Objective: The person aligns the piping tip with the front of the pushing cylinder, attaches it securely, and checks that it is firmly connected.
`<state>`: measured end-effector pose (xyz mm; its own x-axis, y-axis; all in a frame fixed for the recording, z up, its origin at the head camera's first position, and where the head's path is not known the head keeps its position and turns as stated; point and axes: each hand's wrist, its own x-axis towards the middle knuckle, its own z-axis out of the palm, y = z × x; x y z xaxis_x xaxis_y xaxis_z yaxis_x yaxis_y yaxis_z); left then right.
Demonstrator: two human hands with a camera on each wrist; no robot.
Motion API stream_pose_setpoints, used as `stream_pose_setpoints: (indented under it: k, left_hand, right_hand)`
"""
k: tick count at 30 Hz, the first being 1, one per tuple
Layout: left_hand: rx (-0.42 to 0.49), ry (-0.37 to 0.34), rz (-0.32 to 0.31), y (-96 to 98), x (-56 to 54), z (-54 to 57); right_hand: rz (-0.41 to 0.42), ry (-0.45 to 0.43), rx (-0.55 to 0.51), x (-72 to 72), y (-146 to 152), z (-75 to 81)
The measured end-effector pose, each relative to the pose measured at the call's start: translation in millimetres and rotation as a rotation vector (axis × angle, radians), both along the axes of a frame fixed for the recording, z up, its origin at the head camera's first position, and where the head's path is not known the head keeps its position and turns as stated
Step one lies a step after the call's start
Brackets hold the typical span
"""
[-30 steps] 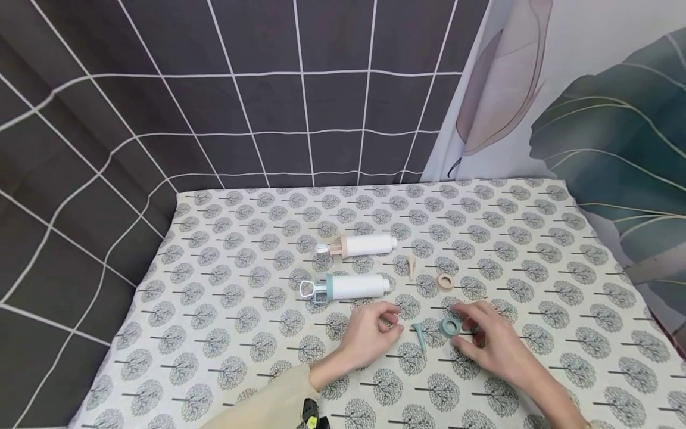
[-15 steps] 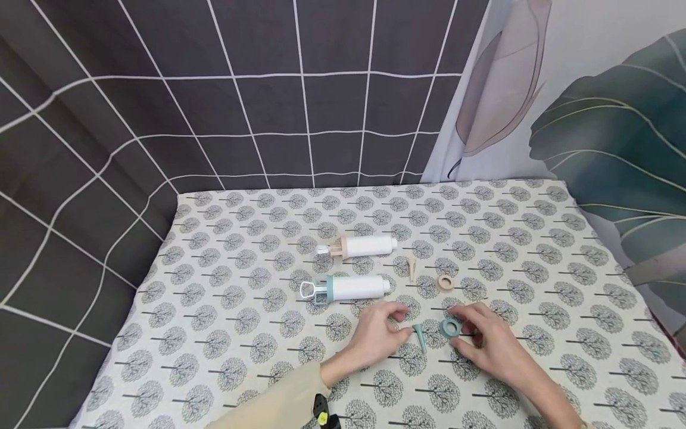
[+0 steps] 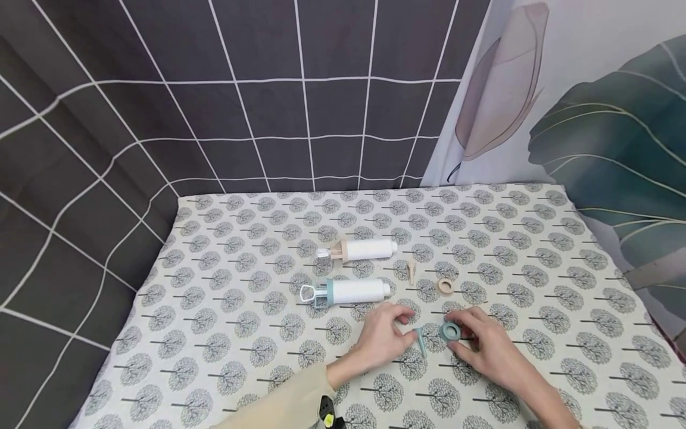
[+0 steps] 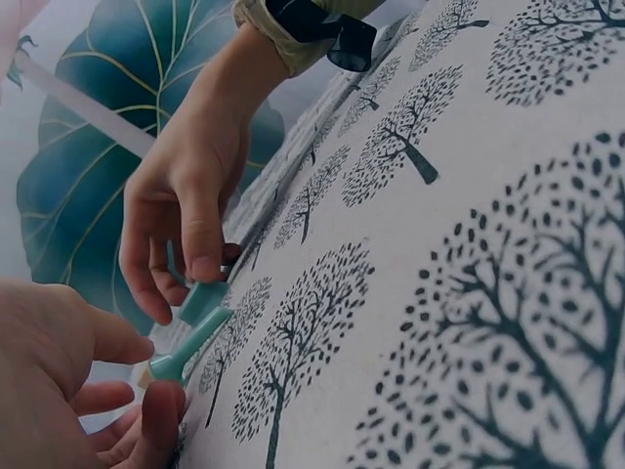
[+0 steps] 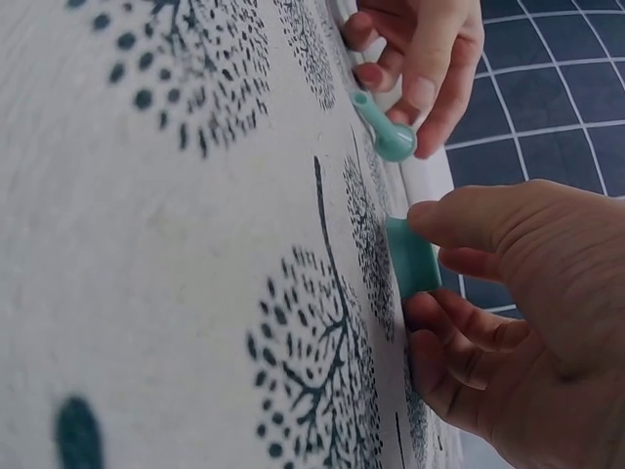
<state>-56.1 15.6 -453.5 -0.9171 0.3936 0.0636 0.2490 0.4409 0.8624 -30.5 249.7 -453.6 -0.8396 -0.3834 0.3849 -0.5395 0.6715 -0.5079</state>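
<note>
A teal funnel-shaped nozzle (image 3: 421,344) lies on the tree-print cloth with its narrow end toward the person. At its wide end my left hand (image 3: 379,335) pinches it; in the left wrist view, thumb and finger flank the flared rim. My right hand (image 3: 488,345) holds a teal ring (image 3: 450,330) between thumb and fingers, low at the cloth. In the right wrist view this ring shows side-on as a short collar. Behind the hands lie two white syringe-like tubes with pull handles, one with a teal collar (image 3: 330,292), the other with a beige collar (image 3: 345,251).
A beige nozzle (image 3: 411,272) and a beige ring (image 3: 445,287) lie on the cloth past the teal pieces. Dark grid-patterned curtain (image 3: 257,107) stands along the back and left, a leaf-print curtain (image 3: 605,137) at the right. The tablecloth (image 3: 214,333) spreads beneath everything.
My left hand has moved right and closed in on the teal nozzle, its thumb now at the wide end. My right hand stays at the teal ring, and the pieces keep their places.
</note>
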Motion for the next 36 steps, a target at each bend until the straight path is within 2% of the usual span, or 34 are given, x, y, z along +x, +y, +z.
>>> stream_pose_setpoints:
  k: [9,15,22,29,36]
  left_hand:
    - [-0.048,0.022,-0.005,4.6,1.1,0.6]
    - [-0.100,0.069,-0.013,5.9,2.9,0.0]
    - [-0.112,0.101,-0.033,6.0,3.6,-1.2]
    - [-0.127,0.101,-0.033,6.6,4.2,-1.3]
    - [-0.139,0.141,-0.033,7.2,3.5,-2.3]
  right_hand:
    - [0.017,0.014,0.002,-0.5,-0.8,-1.0]
    - [0.012,-0.001,0.010,0.5,-0.6,-1.8]
    - [-0.002,-0.007,0.023,1.3,-1.3,-3.0]
    - [-0.014,-0.008,0.032,1.4,-1.9,-4.1]
    - [-0.019,-0.003,0.036,0.5,-3.2,-3.4]
